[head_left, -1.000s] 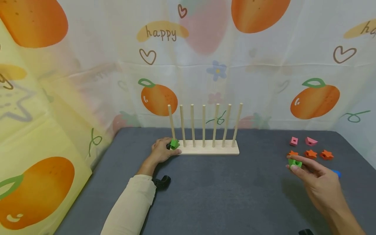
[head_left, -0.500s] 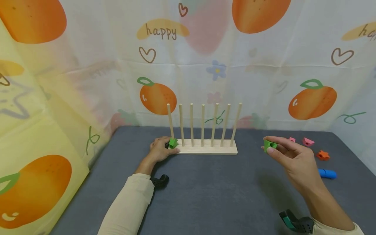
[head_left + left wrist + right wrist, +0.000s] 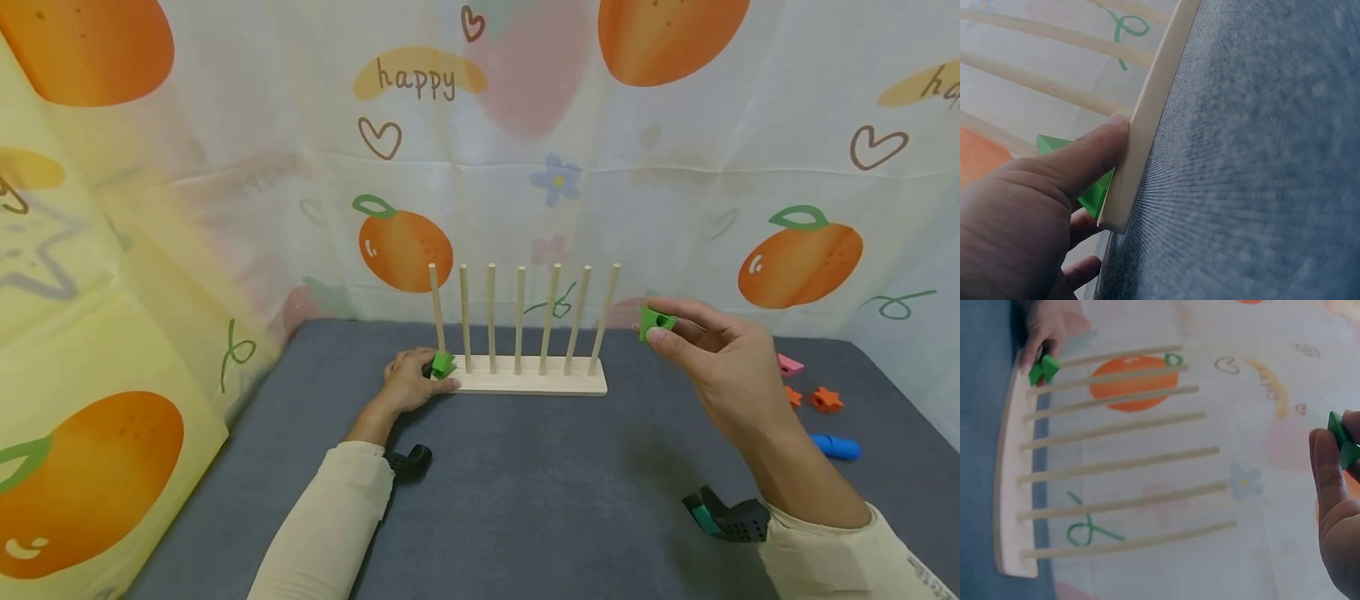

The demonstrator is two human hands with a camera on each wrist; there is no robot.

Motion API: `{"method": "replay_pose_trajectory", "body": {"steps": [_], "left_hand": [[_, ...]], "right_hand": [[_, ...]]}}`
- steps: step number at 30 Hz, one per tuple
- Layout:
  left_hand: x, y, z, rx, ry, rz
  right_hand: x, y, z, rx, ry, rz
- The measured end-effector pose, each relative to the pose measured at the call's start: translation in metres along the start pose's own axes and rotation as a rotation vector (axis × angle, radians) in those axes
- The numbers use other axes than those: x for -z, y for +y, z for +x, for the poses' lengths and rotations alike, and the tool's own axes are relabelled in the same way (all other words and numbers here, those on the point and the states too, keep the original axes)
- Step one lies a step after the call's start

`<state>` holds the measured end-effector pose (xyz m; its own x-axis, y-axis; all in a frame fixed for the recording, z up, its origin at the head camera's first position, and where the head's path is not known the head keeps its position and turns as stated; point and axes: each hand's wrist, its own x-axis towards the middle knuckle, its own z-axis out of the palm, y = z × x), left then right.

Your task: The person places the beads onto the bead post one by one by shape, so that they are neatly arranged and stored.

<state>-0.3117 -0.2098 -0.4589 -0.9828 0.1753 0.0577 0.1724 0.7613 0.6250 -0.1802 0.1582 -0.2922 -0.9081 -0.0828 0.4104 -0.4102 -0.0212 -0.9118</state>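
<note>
A wooden peg rack point(image 3: 525, 381) with a row of several upright pegs stands on the table. My left hand point(image 3: 408, 383) holds the rack's left end; in the left wrist view the thumb point(image 3: 1094, 153) presses the front edge of the base. A green block point(image 3: 442, 365) with pointed edges sits low on the leftmost peg, partly hidden by that hand. To the right of the rack, my right hand point(image 3: 723, 358) pinches another green block point(image 3: 657, 322), with a hole in it, between thumb and fingertips, raised above the table. That block point(image 3: 1342, 440) also shows in the right wrist view.
Beyond the right hand lie orange star blocks point(image 3: 826, 400), a pink block point(image 3: 789, 364) and blue cylinder blocks point(image 3: 836, 447), partly covered by the hand. A printed curtain point(image 3: 667, 208) hangs behind the dark table point(image 3: 510, 500).
My right hand has lifted the green block from beside the orange stars and carried it left and up toward the rack. The left hand stays on the rack's end.
</note>
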Motion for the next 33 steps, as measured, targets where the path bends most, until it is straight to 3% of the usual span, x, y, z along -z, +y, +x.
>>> {"method": "replay_pose_trajectory", "body": {"steps": [13, 21, 33], "left_hand": [[0.000, -0.002, 0.000, 0.010, -0.006, 0.003], [0.001, -0.001, 0.001, 0.015, -0.013, -0.004], [0.000, -0.001, 0.002, 0.029, -0.019, 0.017]], "right_hand": [[-0.036, -0.015, 0.038, 0.082, -0.071, -0.033], [-0.063, -0.011, 0.059, 0.173, -0.102, -0.055], [-0.105, 0.001, 0.088, 0.147, -0.150, -0.018]]}}
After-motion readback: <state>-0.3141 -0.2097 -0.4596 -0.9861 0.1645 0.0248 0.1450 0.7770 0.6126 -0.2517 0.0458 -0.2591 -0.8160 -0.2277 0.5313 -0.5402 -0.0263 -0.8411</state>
